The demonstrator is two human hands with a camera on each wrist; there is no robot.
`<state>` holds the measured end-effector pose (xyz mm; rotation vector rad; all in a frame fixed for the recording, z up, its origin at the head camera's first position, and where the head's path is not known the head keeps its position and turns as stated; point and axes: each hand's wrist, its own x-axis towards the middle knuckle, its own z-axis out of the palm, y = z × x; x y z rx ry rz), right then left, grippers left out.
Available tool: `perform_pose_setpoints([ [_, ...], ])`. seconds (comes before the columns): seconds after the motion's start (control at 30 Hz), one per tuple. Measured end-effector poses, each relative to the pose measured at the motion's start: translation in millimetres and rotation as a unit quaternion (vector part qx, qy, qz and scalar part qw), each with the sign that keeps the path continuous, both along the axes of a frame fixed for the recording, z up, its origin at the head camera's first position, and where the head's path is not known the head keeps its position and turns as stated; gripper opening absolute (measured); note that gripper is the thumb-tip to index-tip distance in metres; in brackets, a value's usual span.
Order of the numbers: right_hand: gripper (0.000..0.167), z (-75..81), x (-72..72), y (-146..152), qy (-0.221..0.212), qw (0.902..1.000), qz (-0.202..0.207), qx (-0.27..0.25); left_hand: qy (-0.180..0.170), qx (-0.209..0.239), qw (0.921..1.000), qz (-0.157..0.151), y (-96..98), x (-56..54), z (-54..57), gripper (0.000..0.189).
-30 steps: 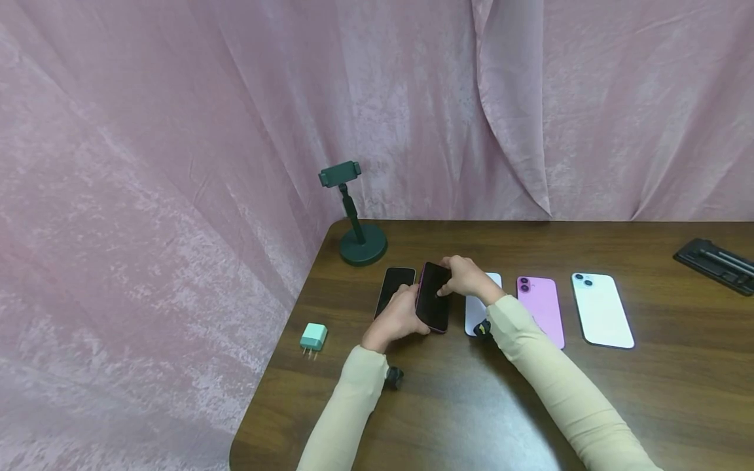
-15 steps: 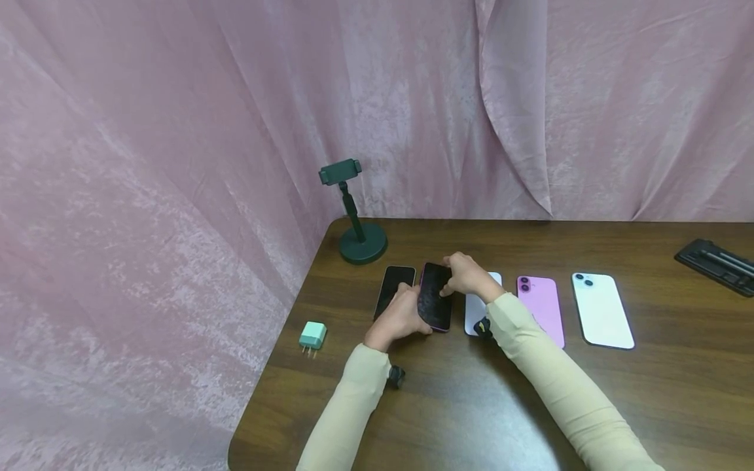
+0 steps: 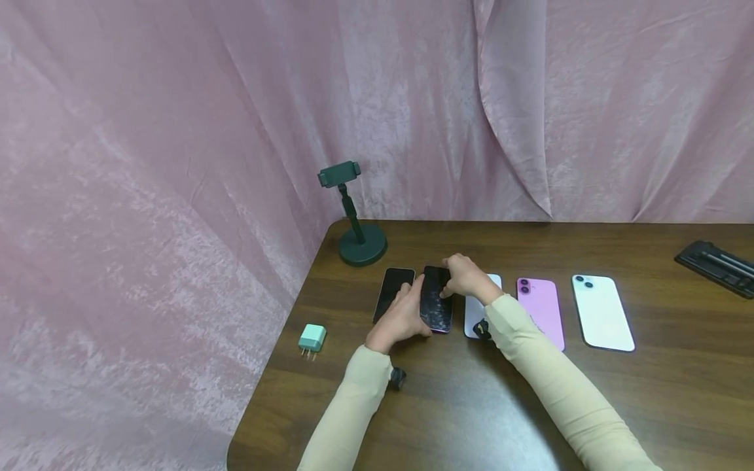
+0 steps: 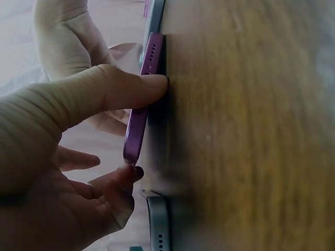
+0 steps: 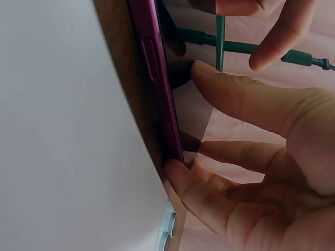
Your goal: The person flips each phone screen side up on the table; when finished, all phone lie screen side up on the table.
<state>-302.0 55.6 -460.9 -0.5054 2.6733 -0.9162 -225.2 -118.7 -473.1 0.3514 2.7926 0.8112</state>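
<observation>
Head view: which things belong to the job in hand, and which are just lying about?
In the job, it seems:
left hand
right hand
purple-edged phone, held by both

Probably just lying about:
leftmost phone
pale phone by right wrist
lilac phone
rightmost phone
green plug
green stand
black object

We see a black-faced phone [image 3: 436, 307] edged in purple and flecked with grey, perhaps by reflections. Left of it we find a pale-rimmed black phone [image 3: 393, 288], a mint-green charger [image 3: 312, 336] and a dark green stand [image 3: 360, 244]. Right of it we see a lilac phone [image 3: 540, 309] and a whitish phone [image 3: 603, 313]. Beneath it runs a brown-grained table [image 3: 453, 405]; behind it, a mottled pink curtain [image 3: 377, 98].
</observation>
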Motion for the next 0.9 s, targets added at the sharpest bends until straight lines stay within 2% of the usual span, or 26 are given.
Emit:
perform_pose_setpoints([
  [0.73,0.063,2.9,2.1,1,0.019,0.9994,0.020,0.023,-0.027,-0.046,0.9986,0.004,3.7,1.2,5.2,0.102],
  [0.9,0.062,3.0,1.6,5,0.002,0.9997,0.024,0.003,-0.033,-0.028,0.9990,0.012,1.1,1.6,10.8,0.095],
])
